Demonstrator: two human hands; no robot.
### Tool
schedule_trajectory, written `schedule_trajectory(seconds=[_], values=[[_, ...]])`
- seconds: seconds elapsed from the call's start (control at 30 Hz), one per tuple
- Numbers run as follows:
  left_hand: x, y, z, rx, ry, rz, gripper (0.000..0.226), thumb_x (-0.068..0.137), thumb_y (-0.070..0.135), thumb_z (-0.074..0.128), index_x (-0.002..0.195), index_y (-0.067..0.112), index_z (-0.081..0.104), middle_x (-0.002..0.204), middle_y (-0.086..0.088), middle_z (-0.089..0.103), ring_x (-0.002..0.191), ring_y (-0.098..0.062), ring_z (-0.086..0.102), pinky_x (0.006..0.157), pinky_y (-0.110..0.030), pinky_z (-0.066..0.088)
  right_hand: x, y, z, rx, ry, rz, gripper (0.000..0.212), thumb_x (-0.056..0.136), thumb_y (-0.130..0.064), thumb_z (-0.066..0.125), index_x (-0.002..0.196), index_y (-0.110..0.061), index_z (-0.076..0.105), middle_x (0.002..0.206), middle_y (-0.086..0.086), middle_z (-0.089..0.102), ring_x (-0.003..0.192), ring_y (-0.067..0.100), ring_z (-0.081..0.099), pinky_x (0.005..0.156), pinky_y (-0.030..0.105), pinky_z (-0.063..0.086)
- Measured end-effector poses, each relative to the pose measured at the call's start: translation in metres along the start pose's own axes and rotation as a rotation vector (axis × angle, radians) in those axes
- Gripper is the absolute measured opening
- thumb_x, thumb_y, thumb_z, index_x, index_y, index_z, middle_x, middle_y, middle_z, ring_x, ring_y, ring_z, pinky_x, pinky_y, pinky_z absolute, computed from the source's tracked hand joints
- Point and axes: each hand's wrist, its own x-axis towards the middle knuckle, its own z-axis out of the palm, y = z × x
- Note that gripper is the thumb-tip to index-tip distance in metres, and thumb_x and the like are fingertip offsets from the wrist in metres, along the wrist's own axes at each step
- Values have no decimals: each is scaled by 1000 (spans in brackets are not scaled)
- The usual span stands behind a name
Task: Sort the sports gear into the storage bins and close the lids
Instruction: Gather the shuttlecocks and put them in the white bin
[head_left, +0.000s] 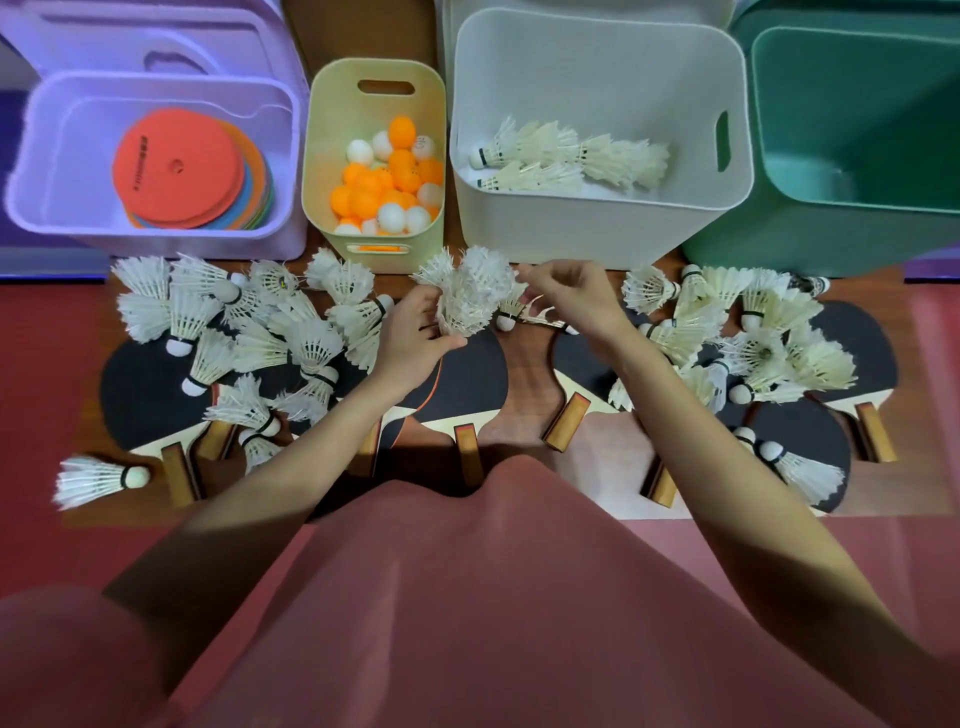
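My left hand (415, 332) grips a bunch of white shuttlecocks (467, 291) just in front of the white bin (597, 223). My right hand (571, 296) hovers beside the bunch with fingers pinched at the feathers; whether it holds one I cannot tell. Several shuttlecocks (561, 156) lie inside the white bin. Loose shuttlecocks cover the floor in a left pile (249, 322) and a right pile (753, 338), on top of black table tennis paddles (145, 395). The yellow bin (322, 156) holds orange and white balls (389, 182). The purple bin (52, 218) holds flat coloured discs (179, 166).
An empty green bin (779, 171) stands at the far right. A purple lid (156, 41) leans behind the purple bin. One shuttlecock (98, 480) lies alone at the near left. My pink-clothed lap (467, 597) fills the foreground over a red mat (52, 364).
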Motion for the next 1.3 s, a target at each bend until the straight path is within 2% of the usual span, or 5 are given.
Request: schedule_trajectory(seconds=[0.27, 0.53, 0.8, 1.03, 1.3], values=[[1, -5, -8, -31, 30, -43, 52, 68, -10, 77, 108, 14, 53, 110, -3, 62, 100, -14, 61, 84, -20, 51, 46, 39, -10, -963, -1, -131, 53, 80, 4, 50, 131, -10, 47, 124, 22, 40, 115, 38, 42, 97, 33, 38], [0, 4, -14, -36, 40, -33, 53, 69, -13, 75, 111, 10, 53, 101, 5, 60, 88, 6, 58, 72, -8, 48, 45, 43, -1, -1345, -103, -188, 34, 83, -2, 57, 116, -6, 51, 121, 20, 42, 103, 40, 51, 83, 43, 44], [-1, 3, -21, -4, 44, -3, 56, 69, -10, 76, 120, 0, 55, 109, -4, 63, 91, 0, 61, 75, -10, 50, 23, 25, -15, -1267, -36, -151, 18, 88, -11, 58, 104, -3, 60, 117, 19, 48, 98, 39, 57, 80, 39, 46], [0, 0, -22, 27, 43, -1, 55, 67, -11, 77, 117, 2, 56, 107, -4, 63, 93, -11, 62, 74, -9, 50, -16, -12, -4, -366, 411, -503, 17, 92, -23, 61, 91, -7, 67, 96, 8, 50, 72, -1, 53, 70, 4, 40], [0, -2, -20, 41, 24, -16, 54, 66, -9, 78, 113, 7, 57, 108, -5, 63, 96, -16, 62, 79, -17, 51, -19, -13, 18, -333, 305, -573, 14, 91, -21, 62, 85, -11, 70, 95, 5, 52, 80, 4, 52, 73, 5, 38]])
